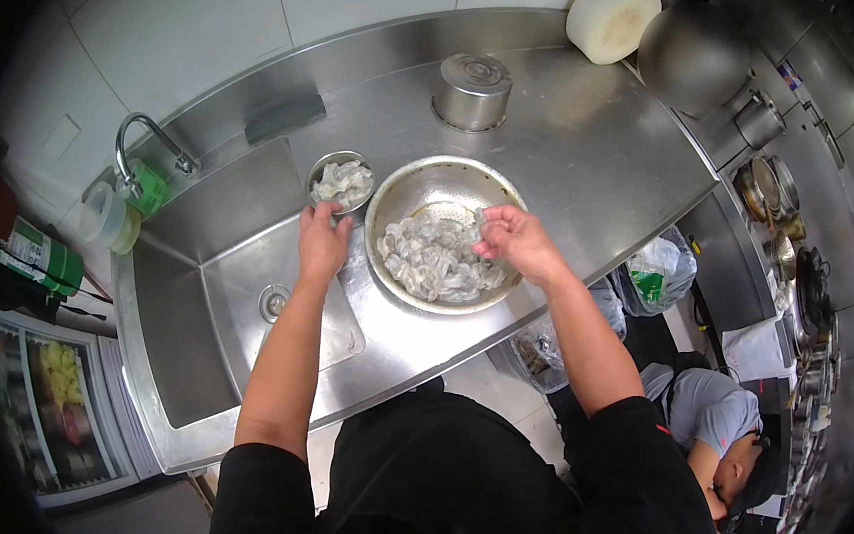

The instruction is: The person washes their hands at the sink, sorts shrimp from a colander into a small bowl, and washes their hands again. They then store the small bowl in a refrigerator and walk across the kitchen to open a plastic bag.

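A large metal colander (393, 194) stands on the steel counter, holding a heap of raw, greyish, translucent shrimp (437, 266). My right hand (523, 246) is over its right side, fingertips pinched on a shrimp at the edge of the heap. To the left, close to the colander, a small metal bowl (314, 171) contains more pale shrimp (342, 184). My left hand (326, 240) is at that bowl's lower left rim, thumb and fingers apart. Its fingertips seem to touch the rim, and nothing shows between them.
A steel sink (238, 282) with a curved faucet (147, 128) lies left. Behind the colander is an upturned metal pot (474, 93). A round white block (612, 17) stands at the back right. Bagged bins (656, 271) are below the counter; another person (720, 415) is at lower right.
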Demonstrator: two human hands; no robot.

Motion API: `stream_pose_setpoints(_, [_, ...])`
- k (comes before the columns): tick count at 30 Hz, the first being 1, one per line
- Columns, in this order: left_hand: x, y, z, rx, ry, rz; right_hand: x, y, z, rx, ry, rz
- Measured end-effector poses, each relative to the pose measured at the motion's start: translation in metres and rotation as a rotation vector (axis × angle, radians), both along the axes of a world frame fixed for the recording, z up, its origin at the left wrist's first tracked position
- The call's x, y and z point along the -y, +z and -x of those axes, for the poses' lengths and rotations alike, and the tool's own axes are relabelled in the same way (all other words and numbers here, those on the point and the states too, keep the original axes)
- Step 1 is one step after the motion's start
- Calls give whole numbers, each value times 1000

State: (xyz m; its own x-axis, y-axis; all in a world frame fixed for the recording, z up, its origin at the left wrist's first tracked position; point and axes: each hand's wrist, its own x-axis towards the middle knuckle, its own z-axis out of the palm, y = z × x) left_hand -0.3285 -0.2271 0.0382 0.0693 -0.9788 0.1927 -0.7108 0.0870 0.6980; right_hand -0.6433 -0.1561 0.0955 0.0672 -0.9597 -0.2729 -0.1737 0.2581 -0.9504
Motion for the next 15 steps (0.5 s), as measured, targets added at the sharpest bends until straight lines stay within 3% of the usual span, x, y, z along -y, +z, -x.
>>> stream_pose_setpoints(2, [1,0,1,30,6,34,-3,-4,6,-332,195,80])
stream_pose_setpoints(5, [3,6,2,26,7,-10,-7,7,-2,-572,133,175])
stream_pose_setpoints(8, [17,-7,-8,51,-6,60,-6,20,-8,-581,-48,197])
stream_pose_setpoints(9, [19,-13,-13,72,-17,110,-3,14,-5,-555,-109,221])
stream_pose_setpoints(11, [12,12,-21,-243,82,-170,6,4,6,-504,-245,276])
stream_pose_setpoints(12, [9,25,-24,-402,126,-312,5,11,8,-335,-291,222])
stream_pose_setpoints(14, [-5,26,-44,-339,82,-187,1,33,6,3,-372,113])
stream_pose_setpoints(15, [-14,25,-60,-309,64,-125,3,37,1,6,-380,139])
